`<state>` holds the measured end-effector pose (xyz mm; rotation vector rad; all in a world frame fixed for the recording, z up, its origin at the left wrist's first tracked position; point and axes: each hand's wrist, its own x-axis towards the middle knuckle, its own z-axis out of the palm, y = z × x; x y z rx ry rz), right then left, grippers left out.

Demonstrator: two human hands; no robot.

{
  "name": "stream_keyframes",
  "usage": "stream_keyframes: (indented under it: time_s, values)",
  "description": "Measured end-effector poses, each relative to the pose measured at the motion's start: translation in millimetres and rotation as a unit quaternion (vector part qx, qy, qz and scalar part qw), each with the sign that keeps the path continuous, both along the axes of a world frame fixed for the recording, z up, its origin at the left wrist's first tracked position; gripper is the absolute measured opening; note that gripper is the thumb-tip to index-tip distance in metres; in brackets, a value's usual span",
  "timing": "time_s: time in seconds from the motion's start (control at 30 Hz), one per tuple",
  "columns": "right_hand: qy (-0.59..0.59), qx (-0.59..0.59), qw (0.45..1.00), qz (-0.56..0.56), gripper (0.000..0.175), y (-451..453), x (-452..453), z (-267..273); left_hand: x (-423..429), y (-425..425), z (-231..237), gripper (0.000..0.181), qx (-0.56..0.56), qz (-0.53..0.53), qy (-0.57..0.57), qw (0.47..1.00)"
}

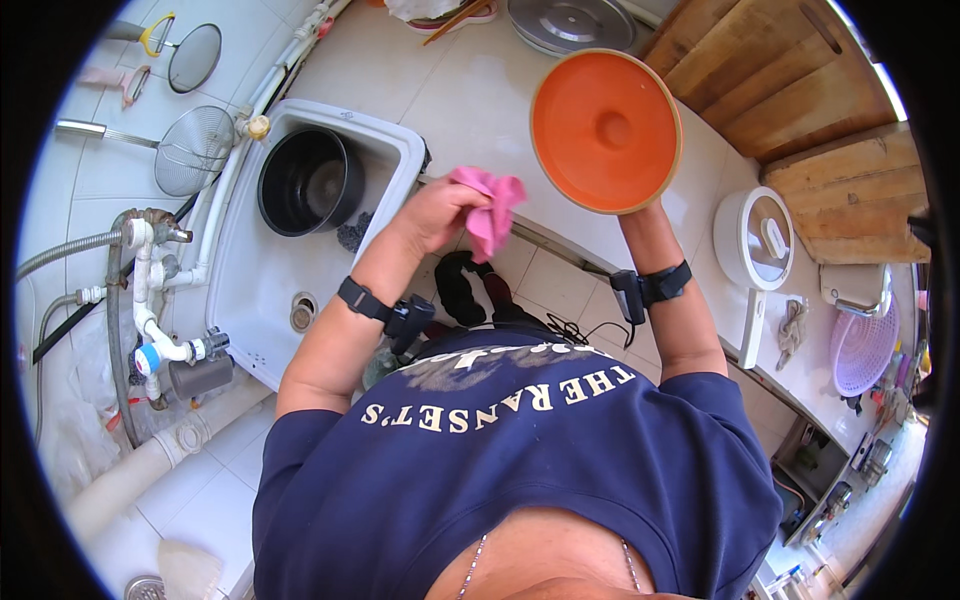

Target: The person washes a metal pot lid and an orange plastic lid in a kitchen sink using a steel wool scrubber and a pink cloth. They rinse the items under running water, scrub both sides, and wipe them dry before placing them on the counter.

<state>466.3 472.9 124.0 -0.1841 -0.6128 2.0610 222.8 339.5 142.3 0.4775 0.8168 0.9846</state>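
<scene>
Bunched in my left hand (436,213) is a pink cloth (491,210), held above the gap between the sink and the counter edge. My right hand (639,215) is mostly hidden behind an orange round lid or dish (600,135), its face turned up to me; only the wrist shows below its tan rim. The disc has a small round dimple near its middle and is raised over the counter. Cloth and disc are apart. A black pot (311,182) stands in the white sink (409,142) to the left, beside a dark scouring pad (354,232).
On the tiled counter (465,112) are a metal lid (574,22), a white saucepan with a lid (752,238), a grey rag (790,334) and a lilac basket (862,345). Wooden boards (780,67) lean at the right. Strainers (196,150) and pipes (142,277) line the left wall.
</scene>
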Motion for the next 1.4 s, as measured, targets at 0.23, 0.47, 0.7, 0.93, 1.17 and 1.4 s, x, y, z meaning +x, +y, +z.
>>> stream_keyframes:
  time_s: [0.23,0.47,0.7,0.93,1.17,1.4]
  values:
    - [-0.073,-0.057,0.995,-0.034,0.042,-19,29,-17,-36,14,-41,0.019,-0.058,0.178,0.054,0.981]
    - [-0.125,-0.086,0.988,-0.035,0.04,-29,37,-19,-78,89,-55,0.021,-0.026,0.191,0.176,0.965]
    - [-0.179,-0.141,0.972,-0.059,0.04,-37,57,-35,-76,137,-76,0.044,0.098,0.203,0.772,0.594]
    - [-0.214,-0.201,0.953,-0.079,0.04,-57,85,-61,-68,188,-125,0.022,0.213,0.201,0.785,0.545]
    - [-0.189,-0.177,0.962,-0.088,0.042,-84,100,-59,-8,240,-137,0.01,0.393,0.043,0.614,0.684]
    - [-0.229,-0.177,0.952,-0.097,0.043,-66,98,-42,46,112,-118,0.031,0.503,-0.054,0.448,0.737]
